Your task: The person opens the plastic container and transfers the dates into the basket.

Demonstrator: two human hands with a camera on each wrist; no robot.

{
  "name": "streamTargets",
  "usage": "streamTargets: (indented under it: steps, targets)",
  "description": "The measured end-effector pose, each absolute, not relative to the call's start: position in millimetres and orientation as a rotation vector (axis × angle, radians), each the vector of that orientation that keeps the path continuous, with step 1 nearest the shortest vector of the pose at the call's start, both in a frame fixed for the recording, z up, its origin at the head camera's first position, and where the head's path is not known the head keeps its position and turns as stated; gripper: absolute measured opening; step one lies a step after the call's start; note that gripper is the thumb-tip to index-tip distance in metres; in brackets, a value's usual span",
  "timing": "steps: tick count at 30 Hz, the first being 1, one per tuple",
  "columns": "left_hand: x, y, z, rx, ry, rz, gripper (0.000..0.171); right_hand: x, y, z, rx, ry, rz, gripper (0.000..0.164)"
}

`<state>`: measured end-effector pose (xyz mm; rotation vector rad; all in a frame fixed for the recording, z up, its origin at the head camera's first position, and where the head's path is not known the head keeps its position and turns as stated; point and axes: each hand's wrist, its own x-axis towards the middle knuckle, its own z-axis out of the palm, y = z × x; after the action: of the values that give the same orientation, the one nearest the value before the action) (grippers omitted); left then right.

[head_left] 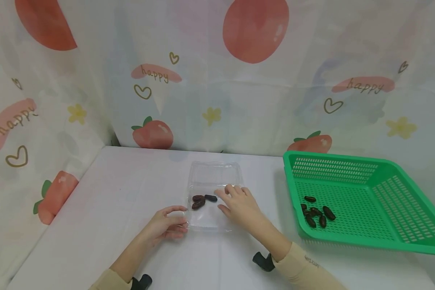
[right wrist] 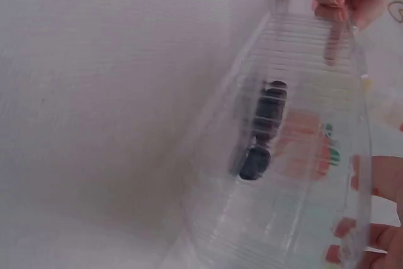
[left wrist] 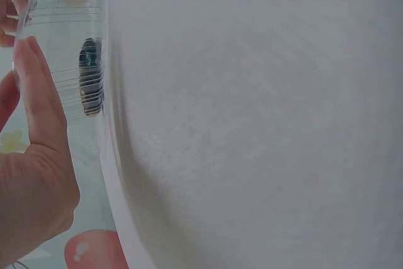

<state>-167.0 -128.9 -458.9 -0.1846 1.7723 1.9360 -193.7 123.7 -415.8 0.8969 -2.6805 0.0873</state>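
A clear plastic clamshell box [head_left: 214,219] stands on the white table with its lid [head_left: 215,173] folded back. Several dark brown dates [head_left: 198,204] lie in its left half, one darker date [head_left: 211,198] nearer the middle. My left hand [head_left: 166,225] grips the box's left wall near the front, thumb and fingers at the rim [left wrist: 22,23]. Over the right part of the box hovers my right hand [head_left: 241,203], its fingers loosely bent with nothing visible between them. Through the wall in the right wrist view, the dates [right wrist: 269,114] look dark and blurred.
A green plastic basket [head_left: 413,201] stands at the right, with several more dates [head_left: 329,213] in its left part. Dark wrist mounts [head_left: 264,262] sit on both forearms. Behind the table hangs a printed curtain [head_left: 253,112].
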Motion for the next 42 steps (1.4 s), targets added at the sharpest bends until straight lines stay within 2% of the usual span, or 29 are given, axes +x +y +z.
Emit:
streamTargets:
  steps: [12,19,42]
  targets:
    - [-167.1,-129.4,-460.1,-0.172,1.775,1.938,0.053,-204.9,92.1,-439.4,1.001,-2.737,-0.117,0.038]
    - [-167.2,-129.6,-460.6,-0.172,1.77,1.941,0.052,-210.6,82.4,-450.7,1.046,-2.731,-0.151,0.035]
    - [-168.4,-129.6,-460.0,-0.157,1.766,1.935,0.053,-215.3,73.1,-458.1,0.991,-2.774,-0.186,0.028]
